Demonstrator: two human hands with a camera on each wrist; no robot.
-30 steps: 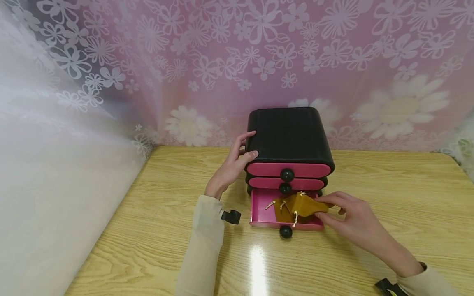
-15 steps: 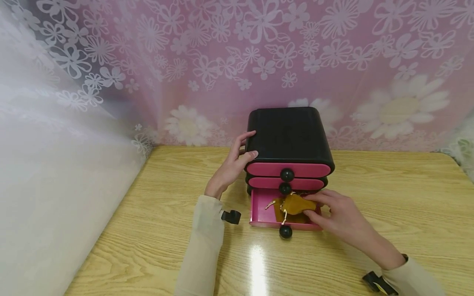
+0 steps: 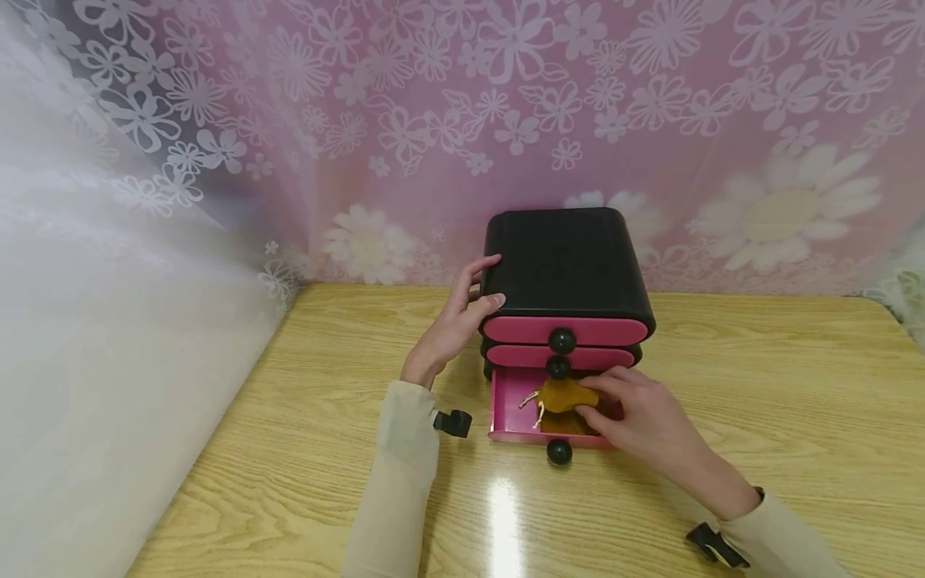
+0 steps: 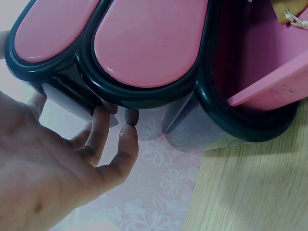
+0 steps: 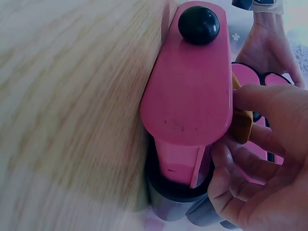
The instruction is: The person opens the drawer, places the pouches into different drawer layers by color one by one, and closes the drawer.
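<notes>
A mustard-yellow drawstring pouch (image 3: 564, 395) with pale cords is pinched between the thumb and fingers of my right hand (image 3: 646, 417), inside the pulled-out bottom drawer (image 3: 515, 401). Beneath it in the drawer lies more cloth of the same yellow (image 3: 567, 423). The right wrist view shows a fold of yellow cloth (image 5: 243, 129) at the fingers, partly behind the pink drawer front (image 5: 187, 91). My left hand (image 3: 451, 333) rests against the left side of the black drawer cabinet (image 3: 567, 261), thumb and a fingertip at its top edge; in the left wrist view, other fingers (image 4: 126, 149) touch its side.
Two upper pink drawers with black knobs (image 3: 561, 340) are closed above the bottom one. The bottom drawer's knob (image 3: 560, 452) sticks out in front. Wood-grain table (image 3: 289, 449) spreads around the cabinet, and a flowered pink curtain (image 3: 433, 120) hangs close behind.
My right hand has moved left and farther into the drawer with the pouch, which now lies lower over the other yellow cloth. The left hand and cabinet have stayed put.
</notes>
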